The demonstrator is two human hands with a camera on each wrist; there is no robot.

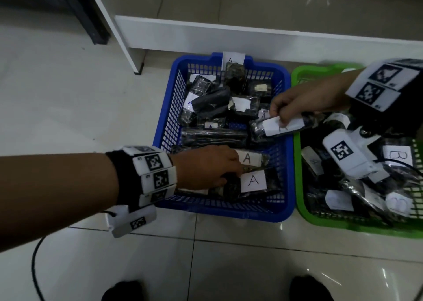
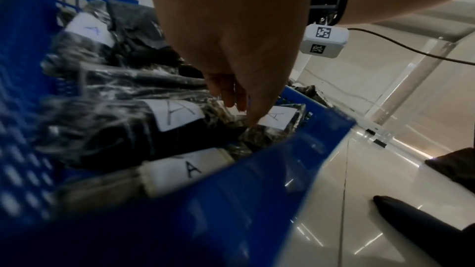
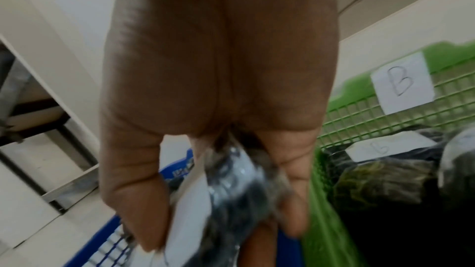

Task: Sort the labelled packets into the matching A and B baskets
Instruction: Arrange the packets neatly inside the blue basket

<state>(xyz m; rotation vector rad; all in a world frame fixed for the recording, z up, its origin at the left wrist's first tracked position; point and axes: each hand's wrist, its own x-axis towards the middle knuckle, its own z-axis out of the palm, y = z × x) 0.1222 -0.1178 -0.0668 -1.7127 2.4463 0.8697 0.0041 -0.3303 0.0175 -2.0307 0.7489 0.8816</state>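
Observation:
A blue basket [image 1: 229, 211] with an A tag [image 1: 233, 59] on its far wall holds several dark packets with white A labels [image 1: 254, 181]. To its right stands a green basket [image 1: 297, 174] with packets labelled B [image 1: 398, 155]; its B tag [image 3: 402, 82] shows on the wall. My left hand [image 1: 233, 170] reaches into the blue basket's near end, fingers [image 2: 244, 113] pointing down and touching packets between two A labels [image 2: 177, 114]. My right hand [image 1: 280, 117] grips a dark packet [image 1: 272, 127] with a white label, over the blue basket's right side by the green rim. Its letter is hidden by my fingers.
Both baskets sit side by side on a glossy tiled floor [image 1: 229, 266]. A white shelf frame [image 1: 229, 35] runs just behind them, with a white upright [image 1: 114, 26] at the far left. A black cable [image 1: 34, 266] trails from my left wrist. My dark shoes [image 1: 309, 289] are at the near edge.

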